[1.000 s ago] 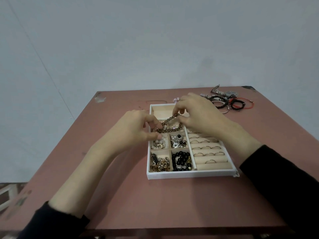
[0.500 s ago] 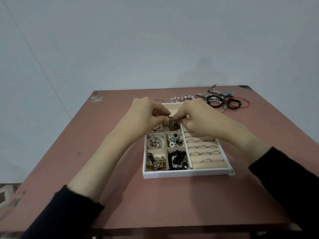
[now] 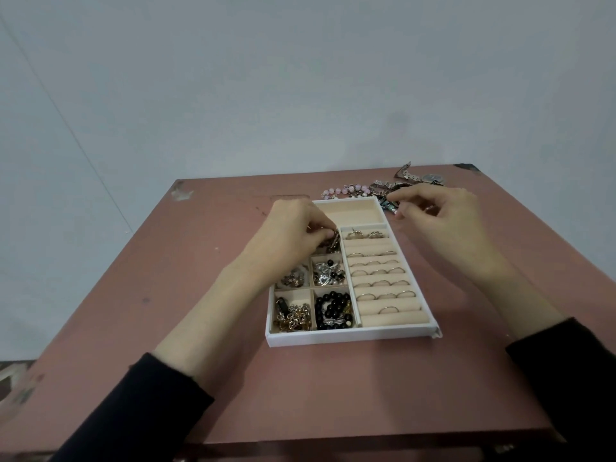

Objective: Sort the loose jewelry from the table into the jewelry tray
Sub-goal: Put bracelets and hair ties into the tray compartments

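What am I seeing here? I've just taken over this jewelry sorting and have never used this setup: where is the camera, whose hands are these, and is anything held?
There is no machine here: these are a person's two bare hands. The picture comes from a camera worn on the person's head, looking forward and down. On the reddish table sits a white jewelry tray, with small compartments of chains and beads on its left and rows of rings on its right. The left hand pinches a bronze chain over one left compartment; that grip is plain. The right hand reaches to the loose jewelry heaped beyond the tray's far right corner. Its thumb and forefinger are at a dark piece, but I cannot tell whether they have closed on it.
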